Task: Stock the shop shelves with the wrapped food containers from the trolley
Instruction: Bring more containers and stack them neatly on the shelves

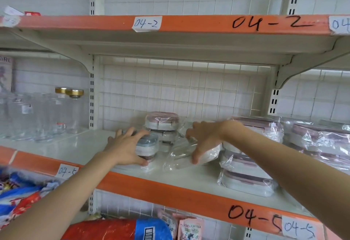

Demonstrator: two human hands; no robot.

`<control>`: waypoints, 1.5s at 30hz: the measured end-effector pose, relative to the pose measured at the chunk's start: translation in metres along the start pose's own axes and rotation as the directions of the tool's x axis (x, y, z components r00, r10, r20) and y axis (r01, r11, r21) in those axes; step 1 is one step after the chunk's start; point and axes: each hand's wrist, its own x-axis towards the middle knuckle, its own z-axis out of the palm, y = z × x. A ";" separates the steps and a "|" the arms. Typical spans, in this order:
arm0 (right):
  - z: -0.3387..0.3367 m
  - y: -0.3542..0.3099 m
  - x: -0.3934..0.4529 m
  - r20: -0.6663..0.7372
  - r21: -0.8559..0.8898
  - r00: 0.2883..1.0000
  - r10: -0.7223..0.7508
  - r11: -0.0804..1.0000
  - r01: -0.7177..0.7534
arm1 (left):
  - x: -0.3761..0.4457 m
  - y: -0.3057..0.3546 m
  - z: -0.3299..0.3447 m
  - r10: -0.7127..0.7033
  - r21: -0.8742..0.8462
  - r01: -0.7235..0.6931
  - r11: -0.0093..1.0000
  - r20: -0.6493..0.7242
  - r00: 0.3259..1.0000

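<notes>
**Wrapped containers going onto the middle shelf**

Wrapped food containers sit on the white shelf [62, 150] in front of you, the one with the orange front edge marked 04-5. Your left hand [126, 147] curls around a small round container with a blue-grey lid [148, 144], fingers over its top and thumb low at its near side, so it has a firm hold. Your right hand [203, 141] spreads over a white round container in loose clear film [212, 153], thumb down at the near edge and fingers arched across the top; it seems to be holding it, though the film hides part of the contact.

Behind and between your hands stands a stack of round containers with a pink lid [162, 124]. At right lies a stack of oblong pink-lidded boxes [246, 179], also film-wrapped.

To do this step well, you would likely slide each piece back until it is just beside the stack, keeping it flat and pressing through the body, not the wrap. The film looks slick and crinkly and may slip or snag under your fingers. The shelf looks smooth and hard, so sliding should be easy.

Glass jars [37, 114] stand far left, well apart from your work.
</notes>
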 end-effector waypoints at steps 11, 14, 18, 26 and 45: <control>0.023 -0.012 0.029 -0.122 0.148 0.984 -0.130 0.978 0.148 | 0.001 -0.010 -0.006 -0.111 -0.257 0.086 0.963 -0.086 0.990; 0.007 -0.019 0.038 -0.274 0.314 0.951 -0.143 0.921 0.229 | 0.000 -0.005 -0.007 -0.097 -0.320 0.003 0.948 -0.278 0.956; -0.011 -0.025 0.050 -0.372 0.452 0.923 -0.101 0.848 0.275 | 0.001 0.010 -0.019 -0.057 -0.395 -0.176 0.902 -0.512 0.857; -0.050 0.048 0.018 -0.382 0.515 0.924 0.002 0.831 0.211 | 0.031 0.044 -0.057 0.013 -0.666 -0.275 0.694 -0.370 0.929; -0.034 0.204 -0.078 -0.175 0.276 0.919 0.354 0.913 -0.300 | 0.166 0.210 -0.036 0.039 -0.826 -0.116 0.551 -0.113 0.993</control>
